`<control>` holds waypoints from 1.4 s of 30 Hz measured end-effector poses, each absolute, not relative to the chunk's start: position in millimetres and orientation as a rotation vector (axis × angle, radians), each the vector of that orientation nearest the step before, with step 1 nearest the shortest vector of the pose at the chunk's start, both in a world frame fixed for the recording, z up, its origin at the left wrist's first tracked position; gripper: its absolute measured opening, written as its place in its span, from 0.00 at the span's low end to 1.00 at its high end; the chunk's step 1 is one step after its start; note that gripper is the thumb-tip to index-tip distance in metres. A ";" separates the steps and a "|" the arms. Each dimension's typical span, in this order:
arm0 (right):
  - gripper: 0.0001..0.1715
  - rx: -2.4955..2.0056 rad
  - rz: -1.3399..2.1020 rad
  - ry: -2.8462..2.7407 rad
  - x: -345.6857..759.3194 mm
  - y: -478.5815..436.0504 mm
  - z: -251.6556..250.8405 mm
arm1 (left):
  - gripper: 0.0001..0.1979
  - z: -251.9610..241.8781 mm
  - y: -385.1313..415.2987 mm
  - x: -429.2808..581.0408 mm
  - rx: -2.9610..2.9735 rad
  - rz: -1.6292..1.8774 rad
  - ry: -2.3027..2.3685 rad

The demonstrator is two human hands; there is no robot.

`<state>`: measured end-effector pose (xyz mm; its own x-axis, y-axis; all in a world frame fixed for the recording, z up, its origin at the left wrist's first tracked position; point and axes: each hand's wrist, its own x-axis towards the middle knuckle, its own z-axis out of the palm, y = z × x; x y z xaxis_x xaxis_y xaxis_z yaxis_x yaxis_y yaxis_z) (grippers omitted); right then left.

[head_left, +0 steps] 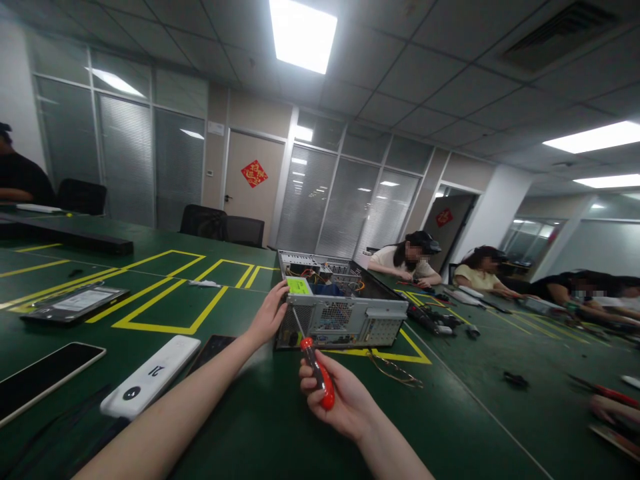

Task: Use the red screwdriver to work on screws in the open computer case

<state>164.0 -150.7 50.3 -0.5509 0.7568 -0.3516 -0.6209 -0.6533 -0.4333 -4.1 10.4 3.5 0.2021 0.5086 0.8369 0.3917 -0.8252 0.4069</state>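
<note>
An open metal computer case (345, 323) lies on the table in front of me, its rear panel facing me. Inside its left corner sits a power supply with a bright green label (299, 287), beside loose coloured wires. My left hand (271, 312) grips the case's left corner, fingertips near the label; some of its fingers are hidden. Wrapped in the fingers of my right hand (337, 393) is a screwdriver (320, 377) with a red and black handle. Its thin shaft points up and away, toward the left part of the rear panel; whether the tip touches a screw is unclear.
To the left are a hard drive (75, 301), a phone (47, 377) and a white device marked 21 (153, 377). Thin cables (397, 370) trail by the case's front right. Black parts (435, 320) lie beyond. Several people sit along the right side.
</note>
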 end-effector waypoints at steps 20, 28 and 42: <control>0.15 -1.536 1.591 -1.070 233.0 -153.7 -1.0 | 0.19 5.7 7.2 -5.6 2.362 1.662 0.920; 0.14 -1.595 1.580 -1.083 232.8 -152.5 -0.3 | 0.19 5.9 7.6 -5.1 2.362 1.670 0.903; 0.14 -1.623 1.559 -1.084 232.1 -145.2 -8.2 | 0.18 5.4 8.7 -5.5 2.376 1.687 0.894</control>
<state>232.1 -145.2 -8.2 -0.0404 0.8821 -0.4693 0.1328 -0.4607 -0.8775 -5.5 8.7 5.4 0.2168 0.5078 0.8338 0.4045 -0.8240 0.3967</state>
